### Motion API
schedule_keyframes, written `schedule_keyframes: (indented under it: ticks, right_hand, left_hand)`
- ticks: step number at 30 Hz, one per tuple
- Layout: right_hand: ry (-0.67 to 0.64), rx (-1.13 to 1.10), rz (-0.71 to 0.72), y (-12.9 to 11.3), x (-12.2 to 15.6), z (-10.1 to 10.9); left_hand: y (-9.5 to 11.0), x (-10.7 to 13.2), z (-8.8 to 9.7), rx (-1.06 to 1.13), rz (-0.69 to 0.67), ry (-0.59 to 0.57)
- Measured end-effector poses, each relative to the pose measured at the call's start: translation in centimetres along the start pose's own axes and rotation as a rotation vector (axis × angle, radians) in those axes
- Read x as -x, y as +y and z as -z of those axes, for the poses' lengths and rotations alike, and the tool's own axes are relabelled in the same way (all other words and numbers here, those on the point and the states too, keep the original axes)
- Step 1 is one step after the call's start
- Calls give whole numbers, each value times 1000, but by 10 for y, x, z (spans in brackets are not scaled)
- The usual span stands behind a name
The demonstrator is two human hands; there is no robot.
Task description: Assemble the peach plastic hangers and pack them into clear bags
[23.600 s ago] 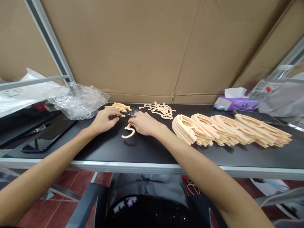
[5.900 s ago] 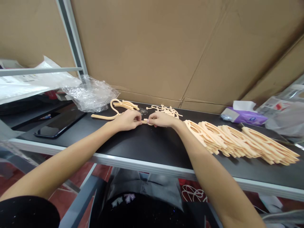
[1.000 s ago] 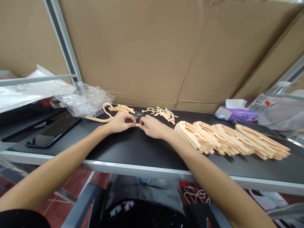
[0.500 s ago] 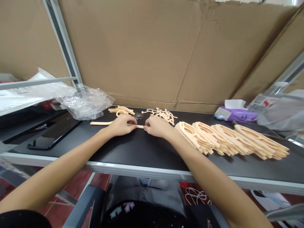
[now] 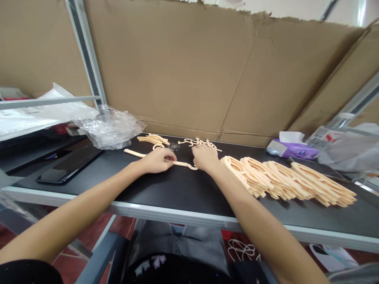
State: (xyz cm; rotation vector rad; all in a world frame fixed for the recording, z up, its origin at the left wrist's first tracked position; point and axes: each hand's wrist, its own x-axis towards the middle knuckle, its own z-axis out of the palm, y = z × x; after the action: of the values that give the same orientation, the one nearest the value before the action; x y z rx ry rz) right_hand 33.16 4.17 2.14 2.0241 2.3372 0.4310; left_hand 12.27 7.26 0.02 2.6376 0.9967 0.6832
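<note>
My left hand is closed on a beige plastic clothes hanger. One arm of the hanger sticks out past the left of my wrist, and a curved hook end shows at its right. My right hand is at the near side of a loose pile of small beige hooks, apart from the hanger. Its fingers are curled downward, and whatever is between the fingertips is hidden. Behind my left hand lies a small stack of beige hanger pieces.
Several overlapping stacks of beige hangers lie on the black tabletop at right. Crumpled clear plastic and a dark phone-like slab are at left. A purple tissue pack stands at back right, before a cardboard wall.
My right hand has left the hanger and moved right and back to the hook pile. The hanger's hook end now shows. My left hand keeps its hold, and the camera view has shifted slightly.
</note>
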Motion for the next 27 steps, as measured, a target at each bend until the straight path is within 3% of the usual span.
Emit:
schedule_keyframes:
  ticks: [10,16,20,27]
  right_hand:
    - [-130,-44,-47,2,-6,-2]
    - [-58,-91,-103,5,-9,-4]
    - [-80,-166,-153,6,-16,-12]
    - [-77,-224,-85,7,-17,-12]
  left_hand:
    - [4,1,0,-1,-74,-23]
    - [2,1,-3,12,-91,-19]
    - [1,0,-4,6,-124,-18]
    - [0,0,-5,-4,-142,-15]
